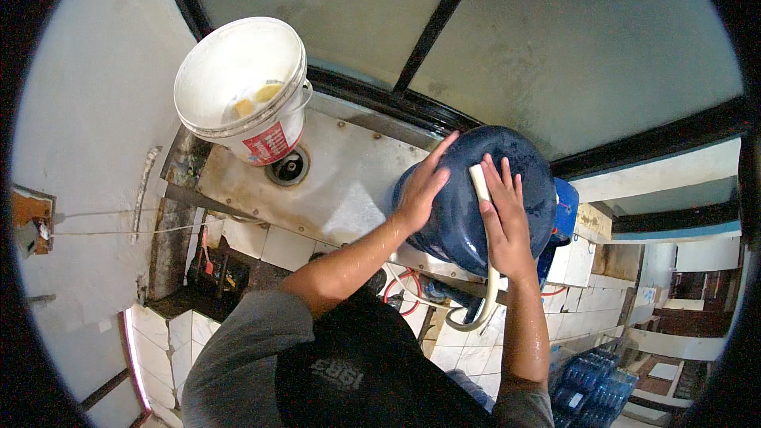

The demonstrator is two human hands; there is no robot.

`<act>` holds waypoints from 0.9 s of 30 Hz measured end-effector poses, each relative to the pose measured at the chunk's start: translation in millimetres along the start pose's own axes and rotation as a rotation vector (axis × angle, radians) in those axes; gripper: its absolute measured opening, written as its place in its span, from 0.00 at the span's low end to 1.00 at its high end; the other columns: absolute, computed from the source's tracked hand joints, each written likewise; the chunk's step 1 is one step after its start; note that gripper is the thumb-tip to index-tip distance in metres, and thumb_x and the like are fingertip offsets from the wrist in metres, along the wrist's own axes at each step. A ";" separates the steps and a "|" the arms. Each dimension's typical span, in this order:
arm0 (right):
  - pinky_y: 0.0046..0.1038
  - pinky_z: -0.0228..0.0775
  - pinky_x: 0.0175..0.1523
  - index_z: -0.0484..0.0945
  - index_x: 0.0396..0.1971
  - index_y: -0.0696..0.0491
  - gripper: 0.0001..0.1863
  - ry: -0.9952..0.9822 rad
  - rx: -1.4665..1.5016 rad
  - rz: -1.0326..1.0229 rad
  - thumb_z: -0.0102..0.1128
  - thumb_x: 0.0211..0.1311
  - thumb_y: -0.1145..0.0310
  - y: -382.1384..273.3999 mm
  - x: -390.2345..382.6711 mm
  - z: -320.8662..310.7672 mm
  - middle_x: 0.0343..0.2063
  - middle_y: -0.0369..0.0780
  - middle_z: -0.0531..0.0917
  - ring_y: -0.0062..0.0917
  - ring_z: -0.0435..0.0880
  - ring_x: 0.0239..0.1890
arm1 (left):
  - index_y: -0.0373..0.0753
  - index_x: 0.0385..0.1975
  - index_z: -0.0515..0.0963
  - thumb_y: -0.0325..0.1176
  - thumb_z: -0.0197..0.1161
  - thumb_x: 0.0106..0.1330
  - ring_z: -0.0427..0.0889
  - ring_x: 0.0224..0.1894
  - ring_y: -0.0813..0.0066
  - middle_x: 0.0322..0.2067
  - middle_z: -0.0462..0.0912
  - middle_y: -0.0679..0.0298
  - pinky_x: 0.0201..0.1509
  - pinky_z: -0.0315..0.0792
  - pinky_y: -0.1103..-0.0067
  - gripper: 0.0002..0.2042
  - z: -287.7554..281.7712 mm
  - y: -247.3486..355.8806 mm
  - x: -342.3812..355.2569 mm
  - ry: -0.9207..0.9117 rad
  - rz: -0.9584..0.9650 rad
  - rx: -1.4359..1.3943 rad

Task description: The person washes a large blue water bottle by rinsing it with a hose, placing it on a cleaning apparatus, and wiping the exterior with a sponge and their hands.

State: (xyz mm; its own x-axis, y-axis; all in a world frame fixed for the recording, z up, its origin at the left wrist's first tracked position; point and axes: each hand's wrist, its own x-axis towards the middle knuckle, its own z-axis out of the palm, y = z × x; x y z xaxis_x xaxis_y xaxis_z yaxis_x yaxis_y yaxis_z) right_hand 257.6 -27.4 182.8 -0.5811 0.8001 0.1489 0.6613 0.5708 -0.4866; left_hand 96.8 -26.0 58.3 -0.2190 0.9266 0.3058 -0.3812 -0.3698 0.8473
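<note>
A big dark blue water jug (450,230) stands on the metal counter, its wet, rounded end facing up; the neck is not visible. My left hand (420,194) rests against the jug's left side, fingers stretched out and apart. Over the jug's top right lies my right hand (507,226), with a cream hose (479,181) held under its thumb and palm. The open end of the hose pokes out beside my fingers, pointing away from me. Below my wrist the hose hangs down and curls over the floor. No water is seen leaving it.
A white bucket (230,55) with yellowish pieces inside stands at the far left of the metal counter (341,150), next to a round drain (287,166). Behind are frosted windows (634,55). Several blue bottles (590,384) sit at lower right. A red hose (416,293) lies below.
</note>
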 end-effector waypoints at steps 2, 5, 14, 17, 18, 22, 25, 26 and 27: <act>0.51 0.31 0.80 0.65 0.73 0.47 0.28 -0.045 -0.001 -0.044 0.47 0.76 0.59 3.3 -1.8 -1.5 0.75 0.40 0.64 0.41 0.55 0.79 | 0.34 0.72 0.62 0.52 0.49 0.77 0.60 0.76 0.61 0.72 0.64 0.50 0.77 0.55 0.71 0.33 -18.2 -55.4 -32.6 0.048 0.214 0.179; 0.51 0.33 0.80 0.71 0.70 0.47 0.26 -0.150 0.101 -0.171 0.52 0.74 0.62 0.4 -3.9 -8.9 0.71 0.39 0.71 0.40 0.61 0.77 | 0.33 0.70 0.64 0.54 0.47 0.77 0.64 0.73 0.58 0.70 0.67 0.49 0.77 0.56 0.70 0.33 -48.4 -135.3 -13.2 -0.028 -0.145 0.112; 0.50 0.33 0.81 0.63 0.74 0.48 0.29 -0.069 -0.061 -0.039 0.48 0.76 0.63 1.5 15.4 -5.3 0.75 0.40 0.64 0.40 0.56 0.79 | 0.38 0.67 0.73 0.52 0.49 0.75 0.69 0.70 0.63 0.66 0.74 0.57 0.77 0.54 0.69 0.29 -2.3 -26.8 62.8 -0.201 -0.234 -0.136; 0.48 0.33 0.81 0.63 0.74 0.49 0.29 0.021 0.098 0.011 0.47 0.76 0.63 8.7 20.6 -2.1 0.75 0.41 0.64 0.40 0.55 0.79 | 0.32 0.71 0.64 0.52 0.45 0.78 0.63 0.74 0.61 0.71 0.67 0.50 0.78 0.51 0.71 0.32 0.3 -27.2 13.5 -0.018 -0.092 0.002; 0.47 0.33 0.81 0.64 0.74 0.49 0.28 0.042 0.145 0.011 0.47 0.76 0.63 8.9 19.8 -2.1 0.74 0.42 0.65 0.41 0.55 0.79 | 0.32 0.71 0.64 0.53 0.45 0.78 0.62 0.75 0.60 0.71 0.66 0.49 0.78 0.51 0.71 0.32 -2.4 -38.1 -2.1 -0.005 -0.005 0.069; 0.49 0.31 0.81 0.69 0.71 0.48 0.27 -0.099 0.156 -0.123 0.49 0.75 0.61 12.2 13.4 -12.1 0.72 0.41 0.68 0.43 0.55 0.79 | 0.33 0.71 0.65 0.56 0.43 0.78 0.63 0.75 0.60 0.71 0.67 0.50 0.78 0.52 0.71 0.34 -39.2 -120.3 -10.3 -0.027 -0.079 0.180; 0.51 0.28 0.80 0.71 0.70 0.47 0.26 -0.134 0.122 -0.179 0.50 0.75 0.60 14.0 7.1 -10.8 0.71 0.40 0.71 0.45 0.54 0.79 | 0.32 0.66 0.72 0.54 0.46 0.77 0.69 0.70 0.64 0.66 0.74 0.51 0.76 0.57 0.73 0.31 -40.2 -101.1 38.8 -0.072 -0.605 -0.069; 0.52 0.26 0.80 0.73 0.69 0.47 0.25 -0.112 0.151 -0.176 0.51 0.74 0.60 12.6 7.7 -9.2 0.70 0.40 0.72 0.46 0.53 0.79 | 0.32 0.65 0.73 0.52 0.46 0.77 0.70 0.69 0.65 0.65 0.75 0.52 0.75 0.57 0.73 0.30 -31.0 -86.8 58.5 -0.062 -0.802 -0.193; 0.52 0.27 0.80 0.73 0.69 0.47 0.25 -0.112 0.150 -0.177 0.52 0.74 0.60 13.0 8.3 -7.5 0.70 0.40 0.72 0.46 0.54 0.79 | 0.32 0.64 0.74 0.50 0.47 0.77 0.71 0.68 0.65 0.65 0.76 0.52 0.75 0.58 0.74 0.28 -22.8 -72.7 67.8 -0.055 -1.002 -0.316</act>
State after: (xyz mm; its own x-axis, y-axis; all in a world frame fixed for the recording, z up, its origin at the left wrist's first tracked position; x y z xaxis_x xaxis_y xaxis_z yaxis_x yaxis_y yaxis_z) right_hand 265.0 -11.9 184.1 -0.7358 0.6603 0.1507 0.4720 0.6595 -0.5850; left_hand 89.2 62.1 7.5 0.3642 0.8174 -0.4464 -0.5842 0.5738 0.5741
